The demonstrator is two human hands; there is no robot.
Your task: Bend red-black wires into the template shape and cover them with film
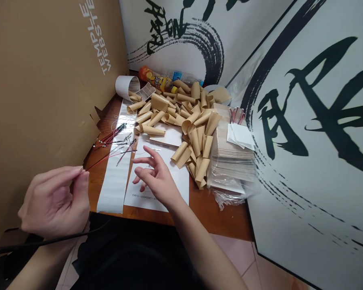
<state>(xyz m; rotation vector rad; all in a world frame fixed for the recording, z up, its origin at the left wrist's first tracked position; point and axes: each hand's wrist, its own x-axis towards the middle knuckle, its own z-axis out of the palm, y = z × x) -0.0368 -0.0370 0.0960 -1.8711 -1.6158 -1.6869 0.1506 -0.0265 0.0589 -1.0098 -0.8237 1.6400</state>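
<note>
- Here's the head view, and the left hand (53, 201) is up off the table at the near left, fingers bunched and pressed toward the thumb; whether they're pinching anything thin, I can't tell!
- The right hand (154, 177) is out over the middle of the table, fingers spread wide, gripping nothing, hovering above a printed white sheet (157, 197); any contact with the paper is hard to call.
- Just past those fingertips lies a thin metal pin (153, 149) on the same sheet.
- Over to the left of that sheet, a long white paper strip (113, 177) runs along the table, with a loose bunch of red and black wires (111, 139) across its far end, closest to the left hand.
- A black cord (48, 237) crosses near the left wrist.
- Dominating the middle, a big heap of rolled brown paper cones (184, 121) spills across the wooden table (211, 217), touching the far edge of the white sheet.
- To the right, a stack of brown paper sheets (230, 149) sits on a clear plastic bag (226, 197), with white cards (240, 136) and a few red wires (236, 114) on top.
- At the far end stand a white paper roll (127, 86) and a plastic bottle (181, 76).
- Walling it all in: a cardboard panel (42, 80) on the left, and calligraphy boards (314, 121) on the right.
</note>
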